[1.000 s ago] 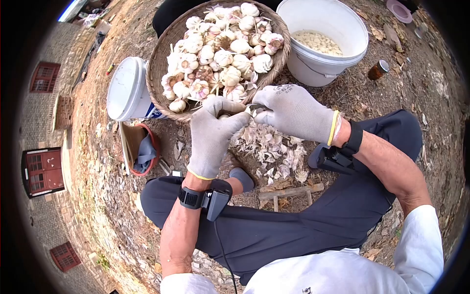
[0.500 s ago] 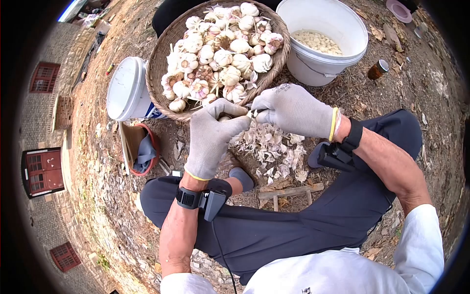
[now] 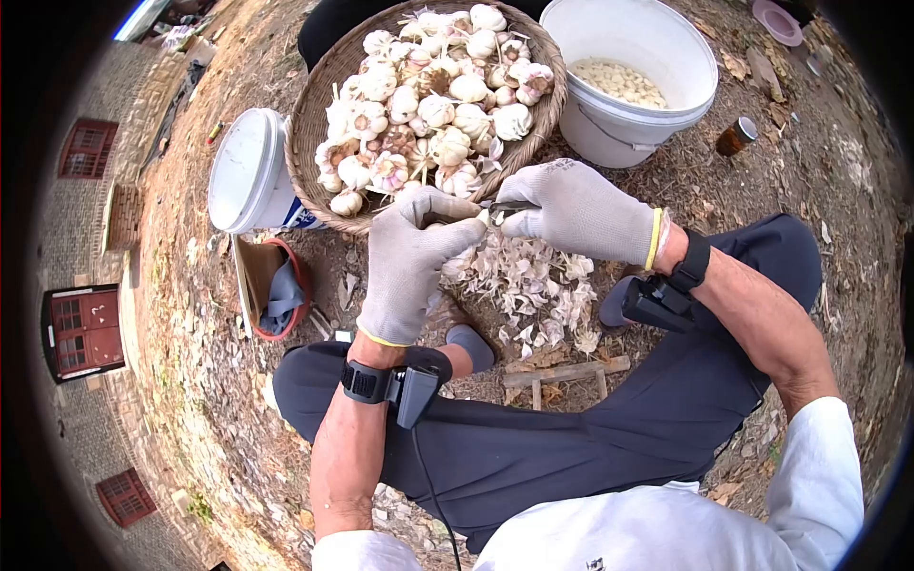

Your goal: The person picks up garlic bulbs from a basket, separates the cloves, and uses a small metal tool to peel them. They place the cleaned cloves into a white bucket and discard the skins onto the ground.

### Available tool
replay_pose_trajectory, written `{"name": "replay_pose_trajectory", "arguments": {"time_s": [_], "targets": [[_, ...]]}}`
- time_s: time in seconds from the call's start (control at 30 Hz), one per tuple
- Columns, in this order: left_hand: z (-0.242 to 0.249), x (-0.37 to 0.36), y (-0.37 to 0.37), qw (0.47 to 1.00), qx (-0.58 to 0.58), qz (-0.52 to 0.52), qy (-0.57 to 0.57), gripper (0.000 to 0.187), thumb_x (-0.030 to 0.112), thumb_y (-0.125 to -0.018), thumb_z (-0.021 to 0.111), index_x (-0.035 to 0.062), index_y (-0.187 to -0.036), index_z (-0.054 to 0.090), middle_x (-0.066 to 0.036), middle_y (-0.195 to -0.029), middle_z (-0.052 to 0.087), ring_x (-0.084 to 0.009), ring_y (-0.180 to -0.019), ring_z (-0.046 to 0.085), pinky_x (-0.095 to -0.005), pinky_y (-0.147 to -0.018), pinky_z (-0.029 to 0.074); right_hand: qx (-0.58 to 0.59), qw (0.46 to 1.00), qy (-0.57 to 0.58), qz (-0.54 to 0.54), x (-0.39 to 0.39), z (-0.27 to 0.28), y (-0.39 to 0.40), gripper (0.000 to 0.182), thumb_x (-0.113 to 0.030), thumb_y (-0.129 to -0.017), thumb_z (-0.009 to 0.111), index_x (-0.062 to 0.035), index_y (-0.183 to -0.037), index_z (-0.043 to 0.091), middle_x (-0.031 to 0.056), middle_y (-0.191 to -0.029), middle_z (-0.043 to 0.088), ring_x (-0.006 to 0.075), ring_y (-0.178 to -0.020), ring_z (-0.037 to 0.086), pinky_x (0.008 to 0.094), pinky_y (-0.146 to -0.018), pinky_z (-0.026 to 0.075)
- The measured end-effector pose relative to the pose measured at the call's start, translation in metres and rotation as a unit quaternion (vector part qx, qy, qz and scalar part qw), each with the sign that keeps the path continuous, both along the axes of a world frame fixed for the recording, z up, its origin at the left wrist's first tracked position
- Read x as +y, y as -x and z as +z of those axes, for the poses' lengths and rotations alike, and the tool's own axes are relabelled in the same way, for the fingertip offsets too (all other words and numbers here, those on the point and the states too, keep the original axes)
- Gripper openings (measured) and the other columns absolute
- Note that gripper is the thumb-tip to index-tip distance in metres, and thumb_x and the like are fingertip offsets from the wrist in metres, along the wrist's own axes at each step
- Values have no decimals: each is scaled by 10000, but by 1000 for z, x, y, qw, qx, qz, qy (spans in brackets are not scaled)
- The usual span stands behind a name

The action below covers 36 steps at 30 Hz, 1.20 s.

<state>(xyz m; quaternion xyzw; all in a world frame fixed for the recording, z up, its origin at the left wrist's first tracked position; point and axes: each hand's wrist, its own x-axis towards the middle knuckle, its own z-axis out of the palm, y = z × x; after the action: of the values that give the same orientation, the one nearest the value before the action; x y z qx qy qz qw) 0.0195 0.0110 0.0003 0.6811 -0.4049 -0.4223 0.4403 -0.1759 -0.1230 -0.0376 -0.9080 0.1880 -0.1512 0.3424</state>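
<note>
My left hand [image 3: 411,262], in a grey glove with a yellow cuff, is closed, with a pale garlic clove [image 3: 484,217] showing at its thumb and fingertips. My right hand [image 3: 583,217], gloved the same way, pinches a small dark blade-like tool [image 3: 512,205] close to the clove; most of the tool is hidden by the fingers. Just beyond both hands, a woven basket [image 3: 303,181] is heaped with whole garlic bulbs [image 3: 433,109]. Below the hands, a pile of papery garlic skins [image 3: 538,285] covers the ground.
Behind the right hand stands a white bucket [image 3: 624,133] with peeled cloves in it. A lidded white bucket [image 3: 243,176] and a red tub [image 3: 297,314] with grey cloth are at left. A small jar [image 3: 736,136] stands at right; a wooden stool [image 3: 566,373] is between the legs.
The fingertips have shifted slightly around the clove, and the dark tool in my right hand now shows more clearly. The basket and buckets look the same.
</note>
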Motion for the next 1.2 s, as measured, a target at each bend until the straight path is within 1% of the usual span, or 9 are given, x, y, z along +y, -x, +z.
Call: {"name": "replay_pose_trajectory", "arguments": {"time_s": [0.07,0.17,0.3,0.5,0.7,0.8,1.0,1.07,1.2], "targets": [[-1,0,0,1000,-15,-6,-6,187,83,-887,826,-14,-1040,779,-6,-932,744,-48,-822,652,-214,-753,518,-17,1000,6,6,2,2,-1,331,-328,-966,715,-15,-1065,755,213,-955,748,406,-929,743,506,-830,585],[3,0,2,998,-51,-17,-12,190,90,-889,824,-18,-1039,779,6,-904,736,-41,-800,642,-213,-733,510,-6,1000,25,9,3,3,0,350,-348,-963,719,-23,-1088,751,213,-951,746,409,-933,741,509,-822,586],[0,0,4,996,-80,-19,-13,189,98,-884,822,-15,-1030,785,27,-840,718,-22,-745,609,-205,-675,486,-8,999,37,6,4,1,0,350,-354,-964,718,-29,-1091,744,209,-951,745,408,-934,741,509,-809,586],[0,0,3,989,-139,-38,-10,204,114,-868,827,-14,-1022,788,27,-811,705,-14,-719,581,-199,-650,463,8,999,44,23,1,1,1,355,-387,-973,718,-45,-1067,736,202,-958,744,409,-928,739,507,-804,586],[1,1,3,995,-93,-33,-14,199,108,-868,826,-16,-1018,785,24,-807,701,-19,-709,579,-203,-642,464,-6,998,38,41,-2,-2,0,332,-378,-973,723,-63,-1075,745,191,-946,746,406,-953,732,506,-833,579],[-1,2,1,998,-59,-33,-13,197,101,-870,822,-19,-1021,785,25,-804,696,-20,-707,576,-202,-648,466,11,999,16,44,-3,0,0,317,-362,-975,721,-70,-1094,752,191,-956,748,404,-970,731,503,-847,578],[5,2,5,993,-111,-43,-12,199,94,-860,825,-19,-1020,789,34,-806,687,-14,-718,561,-198,-664,459,23,998,14,49,-5,2,1,301,-336,-968,733,-78,-1118,763,192,-964,754,407,-972,731,505,-852,580],[5,2,6,992,-120,-46,-3,198,93,-858,827,-18,-1018,791,37,-808,686,-15,-718,558,-198,-667,459,57,996,9,62,-5,7,1,342,-311,-964,713,-49,-1181,745,179,-1054,740,395,-1000,719,492,-854,572],[6,2,6,992,-120,-44,-3,196,97,-857,833,-15,-1014,797,27,-826,707,-21,-733,578,-201,-679,473,53,997,27,55,-4,1,1,334,-310,-964,710,-56,-1176,752,178,-1053,735,391,-978,721,486,-837,575]]}}
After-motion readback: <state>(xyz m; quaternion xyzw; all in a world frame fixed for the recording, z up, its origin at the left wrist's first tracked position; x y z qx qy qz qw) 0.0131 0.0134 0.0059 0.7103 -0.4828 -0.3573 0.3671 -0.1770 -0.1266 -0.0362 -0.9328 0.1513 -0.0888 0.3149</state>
